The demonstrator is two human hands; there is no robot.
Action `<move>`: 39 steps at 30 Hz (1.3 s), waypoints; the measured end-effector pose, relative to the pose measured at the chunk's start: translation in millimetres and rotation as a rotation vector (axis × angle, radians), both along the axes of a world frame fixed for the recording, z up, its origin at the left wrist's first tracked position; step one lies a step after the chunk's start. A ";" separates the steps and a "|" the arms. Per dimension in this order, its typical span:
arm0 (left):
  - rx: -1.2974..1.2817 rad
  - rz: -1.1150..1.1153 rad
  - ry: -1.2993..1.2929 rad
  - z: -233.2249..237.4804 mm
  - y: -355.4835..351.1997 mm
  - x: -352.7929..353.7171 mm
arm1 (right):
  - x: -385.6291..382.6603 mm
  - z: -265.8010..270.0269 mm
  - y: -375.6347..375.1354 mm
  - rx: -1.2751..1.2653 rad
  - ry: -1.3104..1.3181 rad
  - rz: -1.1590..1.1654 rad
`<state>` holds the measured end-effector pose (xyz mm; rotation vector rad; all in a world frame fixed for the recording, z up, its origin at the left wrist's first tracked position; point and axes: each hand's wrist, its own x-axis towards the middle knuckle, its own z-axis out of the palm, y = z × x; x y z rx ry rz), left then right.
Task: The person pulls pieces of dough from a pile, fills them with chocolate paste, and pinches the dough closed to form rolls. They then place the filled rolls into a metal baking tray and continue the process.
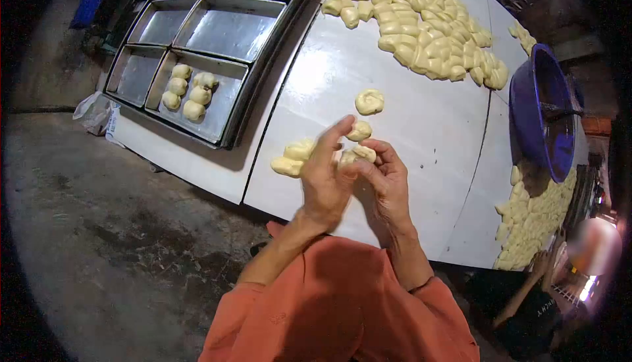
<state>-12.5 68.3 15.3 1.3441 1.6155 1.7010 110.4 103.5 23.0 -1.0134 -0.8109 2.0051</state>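
Between my two hands is a piece of pale dough [359,155], held by the fingers of both. My left hand [326,178] is curled round its left side, with the index finger raised. My right hand [390,184] pinches its right edge between thumb and fingers. Just beyond the fingertips a small dough ball [359,131] rests on the white table [421,145]. Farther out lies a flattened dough round [369,101]. Left of my left hand are a few smooth dough pieces [289,159], partly hidden by that hand.
Metal pans [230,26] stand at the upper left, one holding several dough balls [194,110]. A large dough pile [428,26] covers the far table. At the right are a purple basin [526,108], more dough [536,217] and another person's arm [526,293].
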 end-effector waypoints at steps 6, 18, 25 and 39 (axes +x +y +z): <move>0.185 -0.179 -0.288 -27.6 14.0 42.5 | 9.1 13.3 0.2 -0.128 0.366 -0.059; -0.512 -0.583 -0.854 1.7 18.9 79.9 | 92.8 8.6 61.2 0.040 0.257 -0.269; -0.721 -0.387 -0.926 -14.1 1.8 51.9 | 270.0 72.2 202.3 0.688 -0.522 -0.686; -0.761 -0.419 -0.607 10.2 25.2 52.3 | 475.5 -65.9 406.4 0.479 -1.103 0.357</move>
